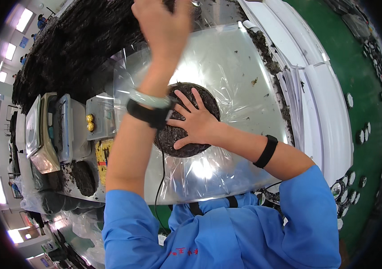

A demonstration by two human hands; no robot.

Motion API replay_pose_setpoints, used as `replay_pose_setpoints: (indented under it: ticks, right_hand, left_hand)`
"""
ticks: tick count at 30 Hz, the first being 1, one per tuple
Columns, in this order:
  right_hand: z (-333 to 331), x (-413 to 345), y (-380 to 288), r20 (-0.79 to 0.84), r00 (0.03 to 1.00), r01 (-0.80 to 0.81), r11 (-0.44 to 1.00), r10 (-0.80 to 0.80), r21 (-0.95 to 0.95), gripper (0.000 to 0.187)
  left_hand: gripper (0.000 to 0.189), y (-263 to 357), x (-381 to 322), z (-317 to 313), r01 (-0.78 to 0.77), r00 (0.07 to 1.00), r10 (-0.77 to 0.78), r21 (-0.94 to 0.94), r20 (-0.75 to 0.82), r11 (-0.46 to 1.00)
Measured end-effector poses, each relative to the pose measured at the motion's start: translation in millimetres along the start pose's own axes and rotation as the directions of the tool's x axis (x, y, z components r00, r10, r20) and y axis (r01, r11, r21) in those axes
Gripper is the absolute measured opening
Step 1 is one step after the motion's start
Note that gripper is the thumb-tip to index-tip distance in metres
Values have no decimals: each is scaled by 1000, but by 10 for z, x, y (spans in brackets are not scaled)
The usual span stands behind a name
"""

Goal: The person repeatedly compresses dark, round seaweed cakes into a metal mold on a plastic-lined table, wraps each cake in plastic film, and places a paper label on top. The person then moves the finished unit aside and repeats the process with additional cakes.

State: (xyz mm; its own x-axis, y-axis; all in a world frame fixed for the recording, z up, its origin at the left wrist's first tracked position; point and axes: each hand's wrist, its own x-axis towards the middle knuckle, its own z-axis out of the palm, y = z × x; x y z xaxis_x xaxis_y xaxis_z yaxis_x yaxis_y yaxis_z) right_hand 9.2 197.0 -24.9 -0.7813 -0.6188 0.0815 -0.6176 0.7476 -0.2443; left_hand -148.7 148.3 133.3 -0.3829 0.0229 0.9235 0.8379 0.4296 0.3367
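My right hand (201, 126) lies flat, fingers spread, on a round cake of dark, fibrous, damp-looking material (191, 150). The cake rests on clear plastic film over a pale, shiny board (241, 111). My left hand (165, 28), blurred, reaches across to the top of the view, beside a large heap of the same dark material (73, 47). Its fingers are partly cut off and blurred, so whether it holds anything cannot be told. A pale bangle and a black wristband with a cable are on the left wrist; a black band circles the right forearm.
Left of the board stand a clear plastic box (100, 117) with gold-wrapped balls, a blue-rimmed bin (73, 129), a scale-like device (43, 134), a yellow packet (103, 159) and another dark cake (84, 178). White sheets (325, 114) are stacked at right. Several people are far off.
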Motion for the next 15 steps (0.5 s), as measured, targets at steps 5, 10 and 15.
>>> replay_pose_setpoints:
  ticks: [5,10,15]
  right_hand:
    - [124,65,35,-231,966,116,993,-115,-12,96]
    - [-20,132,-1,349,936,-88,993,54,82,102]
    - [161,36,135,-157,983,83,994,-92,-65,85]
  left_hand:
    - [76,494,-1355,500,-500,291,536,-351,793,791]
    - [51,663,-700,485,-306,346,18,94,938,947]
    - [36,1288,150,-290,93,713,-77,15,697,996]
